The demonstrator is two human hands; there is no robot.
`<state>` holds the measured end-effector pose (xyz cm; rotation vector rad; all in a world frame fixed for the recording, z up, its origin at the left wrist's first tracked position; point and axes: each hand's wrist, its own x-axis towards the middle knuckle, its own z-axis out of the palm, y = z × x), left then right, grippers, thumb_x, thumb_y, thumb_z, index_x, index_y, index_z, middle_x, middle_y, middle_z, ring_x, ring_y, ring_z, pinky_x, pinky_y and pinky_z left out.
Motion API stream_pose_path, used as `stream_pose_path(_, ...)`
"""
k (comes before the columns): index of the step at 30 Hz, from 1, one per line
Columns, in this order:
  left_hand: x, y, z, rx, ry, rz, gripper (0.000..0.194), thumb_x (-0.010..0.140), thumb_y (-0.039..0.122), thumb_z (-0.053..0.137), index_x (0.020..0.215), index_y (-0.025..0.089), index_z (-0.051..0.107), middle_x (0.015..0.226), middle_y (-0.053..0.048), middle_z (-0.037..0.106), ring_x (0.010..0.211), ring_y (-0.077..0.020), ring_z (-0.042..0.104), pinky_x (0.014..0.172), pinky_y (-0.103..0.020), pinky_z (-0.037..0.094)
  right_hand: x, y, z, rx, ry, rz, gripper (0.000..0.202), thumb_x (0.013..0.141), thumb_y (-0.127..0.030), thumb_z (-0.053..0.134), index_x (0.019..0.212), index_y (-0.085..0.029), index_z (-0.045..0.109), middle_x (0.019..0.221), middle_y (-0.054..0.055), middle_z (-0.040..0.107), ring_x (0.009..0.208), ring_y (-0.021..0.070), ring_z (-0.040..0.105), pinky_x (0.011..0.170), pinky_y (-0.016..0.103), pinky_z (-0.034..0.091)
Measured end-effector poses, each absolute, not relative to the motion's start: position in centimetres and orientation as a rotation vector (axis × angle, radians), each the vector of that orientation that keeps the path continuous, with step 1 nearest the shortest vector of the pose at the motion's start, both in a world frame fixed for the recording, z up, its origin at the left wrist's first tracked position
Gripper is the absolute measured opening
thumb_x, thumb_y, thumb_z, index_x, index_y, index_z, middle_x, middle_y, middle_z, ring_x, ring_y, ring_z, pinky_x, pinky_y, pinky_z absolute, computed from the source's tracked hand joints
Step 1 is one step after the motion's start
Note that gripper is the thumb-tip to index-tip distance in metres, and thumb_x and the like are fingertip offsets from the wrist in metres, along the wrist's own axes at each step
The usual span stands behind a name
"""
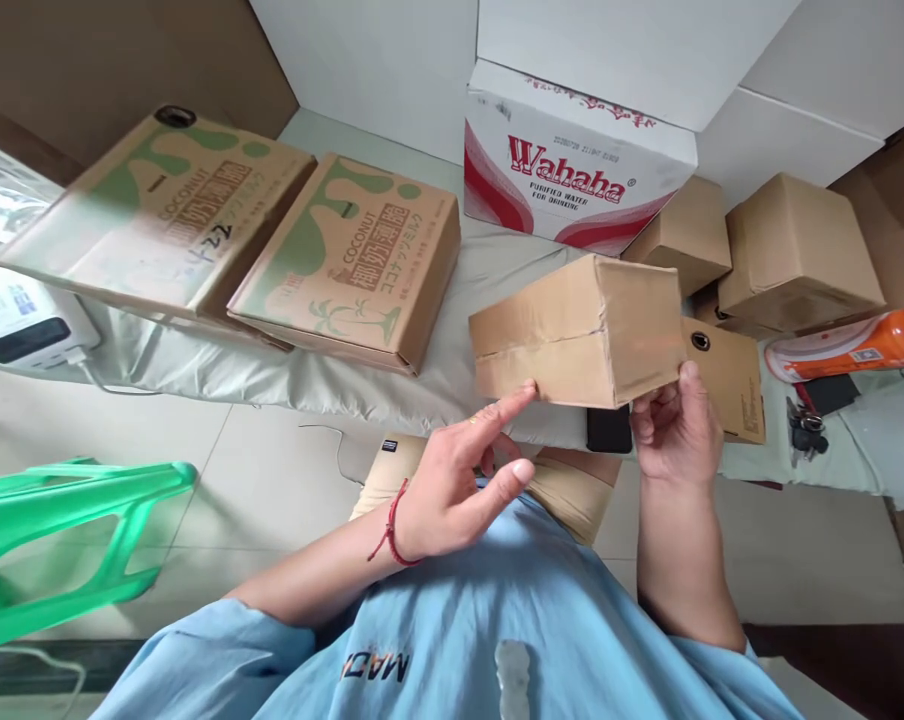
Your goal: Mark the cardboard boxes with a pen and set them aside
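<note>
A plain brown cardboard box [546,335] is tilted above the covered surface in front of me. My right hand [677,425] pinches its lower right corner between thumb and fingers. Against the lower front edge of the box rests the extended index finger of my left hand [471,475]; its thumb is spread apart and the hand grips nothing. A red cord bracelet [393,525] circles the left wrist. Partly under the box, close to my right hand, lies a black phone [609,430].
Two coconut cartons [347,260] sit at the left, a Wahaha carton [572,170] at the back. More brown boxes [801,250], an orange bottle [857,345] and keys [807,432] are at the right. A green stool [141,485] stands at the lower left.
</note>
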<state>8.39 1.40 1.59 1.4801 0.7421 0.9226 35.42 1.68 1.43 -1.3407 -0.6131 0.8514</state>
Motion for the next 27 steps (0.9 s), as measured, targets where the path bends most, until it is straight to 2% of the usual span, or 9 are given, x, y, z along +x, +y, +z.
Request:
stream_pose_path(2,8.6,1.6,1.5,1.506,0.742,0.892,0.061,0.103,0.04,0.072,0.16,0.021,0.062,0.114,-0.015,0.086,0.14,-0.0342,0.071,0.088,-0.032,0.062,35.8,1.6,1.5,-1.353,-0.602,0.888,0.047,0.084,-0.069,0.083,0.092,-0.025,0.068,0.056,-0.006,0.066,0.032,0.0083,0.045,0.027,0.02,0.027)
stream_pose_path(4,8.7,1.9,1.5,1.453,0.774,0.868,0.055,0.102,0.039,0.072,0.155,0.026,0.067,0.14,-0.017,0.079,0.142,-0.0342,0.069,0.097,-0.036,0.062,35.7,1.5,1.7,-1.363,-0.641,0.944,0.048,0.086,-0.071,0.079,0.097,-0.025,0.071,0.057,-0.004,0.069,0.033,0.0095,0.049,0.028,0.019,0.031)
stream_pose_path(7,8.4,2.2,1.3,1.353,0.823,0.855,0.053,0.1,0.04,0.076,0.151,0.03,0.07,0.166,-0.015,0.061,0.107,-0.0261,0.081,0.085,-0.034,0.063,35.1,1.2,1.9,-1.377,-0.736,1.086,0.055,0.091,-0.078,0.066,0.094,-0.023,0.074,0.064,0.003,0.076,0.036,0.0129,0.056,0.028,0.021,0.034)
stream_pose_path(11,7.5,2.3,0.7,1.217,0.867,0.872,0.074,0.092,0.047,0.085,0.159,0.026,0.063,0.165,-0.02,0.061,0.066,-0.0136,0.071,0.067,-0.03,0.058,33.6,0.4,1.4,-1.327,-0.697,1.164,0.05,0.085,-0.072,0.071,0.087,-0.022,0.073,0.074,0.008,0.082,0.045,0.0177,0.067,0.032,0.024,0.044)
stream_pose_path(18,6.1,1.3,-1.4,1.17,0.837,0.886,0.084,0.099,0.07,0.069,0.17,0.032,0.045,0.176,-0.021,0.046,0.061,-0.011,0.068,0.063,-0.03,0.056,31.2,-3.3,-2.6,-1.237,-0.674,1.244,0.048,0.086,-0.035,0.077,0.132,-0.033,0.069,0.095,-0.001,0.082,0.075,0.0207,0.08,0.066,0.037,0.071)
stream_pose_path(21,5.4,0.5,-2.7,1.066,0.85,0.874,0.089,0.099,0.079,0.062,0.171,0.029,0.043,0.158,-0.022,0.064,0.059,-0.0116,0.066,0.058,-0.029,0.053,30.9,-5.6,-4.8,-1.258,-0.685,1.265,0.048,0.088,-0.032,0.079,0.134,-0.04,0.068,0.103,-0.004,0.08,0.081,0.019,0.078,0.079,0.045,0.073)
stream_pose_path(23,5.0,-0.1,-3.6,0.998,0.87,0.822,0.093,0.099,0.084,0.055,0.168,0.023,0.046,0.119,-0.016,0.081,0.064,-0.0174,0.07,0.061,-0.029,0.055,30.9,-7.0,-6.3,-1.286,-0.661,1.275,0.045,0.088,-0.033,0.083,0.13,-0.041,0.07,0.102,-0.004,0.079,0.085,0.0192,0.076,0.084,0.048,0.073)
stream_pose_path(25,4.7,-0.4,-4.3,0.94,0.885,0.765,0.095,0.098,0.089,0.05,0.163,0.02,0.053,0.093,-0.01,0.08,0.075,-0.0246,0.076,0.07,-0.033,0.061,31.1,-7.9,-7.5,-1.318,-0.637,1.285,0.046,0.085,-0.035,0.088,0.128,-0.039,0.072,0.104,-0.002,0.08,0.088,0.0209,0.076,0.088,0.05,0.072)
stream_pose_path(27,4.7,-0.5,-4.5,0.911,0.92,0.719,0.093,0.096,0.091,0.052,0.158,0.023,0.057,0.105,-0.011,0.081,0.083,-0.0275,0.079,0.075,-0.037,0.065,31.5,-8.2,-8.3,-1.344,-0.621,1.274,0.051,0.081,-0.039,0.091,0.129,-0.038,0.072,0.115,0.001,0.082,0.096,0.0234,0.078,0.091,0.05,0.07)
